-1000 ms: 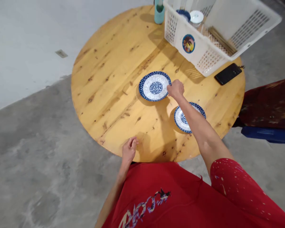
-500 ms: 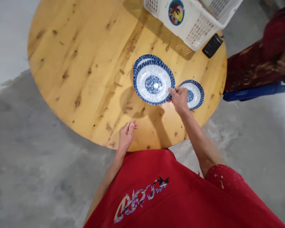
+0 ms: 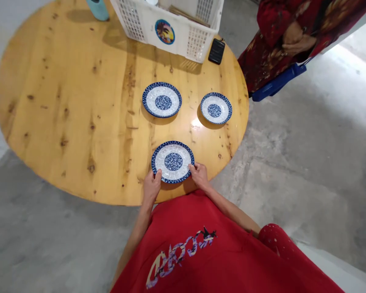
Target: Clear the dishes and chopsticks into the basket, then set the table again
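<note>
Close to the front edge of the wooden table, a blue-and-white plate [image 3: 173, 161] is held by its rim from both sides. My left hand [image 3: 151, 185] grips its lower left, thumb on top of the rim. On the right side, my right hand [image 3: 199, 175] pinches the rim the same way; the fingers beneath are hidden. Farther back lies a second patterned plate [image 3: 162, 100], and a third, smaller-looking plate [image 3: 216, 108] rests to the right. Both of those are apart from my hands.
A white plastic basket [image 3: 177, 30] with a round sticker stands at the table's [image 3: 64, 142] back. Beside it lies a black phone-like object [image 3: 216, 51]. A light-blue object [image 3: 98, 9] stands farther left. At the right, a person in dark red [image 3: 277, 49] stands with a blue bag [image 3: 277, 83].
My right hand has brought the plate toward me, off the spot above the back plate. My left hand has taken hold of its left rim. The view has turned right.
</note>
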`<state>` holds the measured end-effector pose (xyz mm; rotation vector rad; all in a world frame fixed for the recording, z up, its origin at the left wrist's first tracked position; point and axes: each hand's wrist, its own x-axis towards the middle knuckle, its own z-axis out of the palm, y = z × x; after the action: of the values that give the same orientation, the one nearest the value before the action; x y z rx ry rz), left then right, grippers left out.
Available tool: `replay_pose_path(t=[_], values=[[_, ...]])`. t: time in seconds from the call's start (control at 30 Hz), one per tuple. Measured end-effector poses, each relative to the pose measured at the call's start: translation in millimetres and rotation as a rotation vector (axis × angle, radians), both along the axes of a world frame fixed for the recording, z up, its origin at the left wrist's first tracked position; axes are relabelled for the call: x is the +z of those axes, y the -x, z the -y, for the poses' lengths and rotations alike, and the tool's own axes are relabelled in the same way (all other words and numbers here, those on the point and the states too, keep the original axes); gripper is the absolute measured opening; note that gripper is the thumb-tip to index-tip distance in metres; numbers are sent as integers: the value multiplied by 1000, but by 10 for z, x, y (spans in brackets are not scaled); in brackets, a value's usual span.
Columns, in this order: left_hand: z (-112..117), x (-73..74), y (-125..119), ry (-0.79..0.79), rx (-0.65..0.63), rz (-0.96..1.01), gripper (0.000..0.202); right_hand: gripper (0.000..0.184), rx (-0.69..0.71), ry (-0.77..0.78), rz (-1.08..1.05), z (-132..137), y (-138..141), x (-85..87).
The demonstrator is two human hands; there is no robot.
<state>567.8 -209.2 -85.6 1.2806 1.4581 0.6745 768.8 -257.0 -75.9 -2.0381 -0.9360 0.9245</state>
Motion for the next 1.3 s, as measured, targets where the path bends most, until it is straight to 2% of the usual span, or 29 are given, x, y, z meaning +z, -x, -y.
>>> replay_pose_path(t=[0.1,0.37,0.57,0.77,0.93,1.13,1.3], values=[[-30,2,82,8,13,-94,38,34,62,28,-21,19,59,-39],[-251,5,229,-26,-84,-256,34,31,118,92,-166,-41,132,-78],[-364,11,187,-1,-109,-217,33,28,64,98,-189,-84,143,-122],[-459,27,194,-24,-169,-280,32,28,66,75,-182,-85,157,-174],[-487,29,245,33,-189,-268,33,28,76,66,-149,-66,171,-145],[-537,39,264,20,-179,-241,30,26,48,91,-232,-86,225,-89],[-665,-5,299,-13,-154,-244,27,26,28,61,-221,-204,279,-101]])
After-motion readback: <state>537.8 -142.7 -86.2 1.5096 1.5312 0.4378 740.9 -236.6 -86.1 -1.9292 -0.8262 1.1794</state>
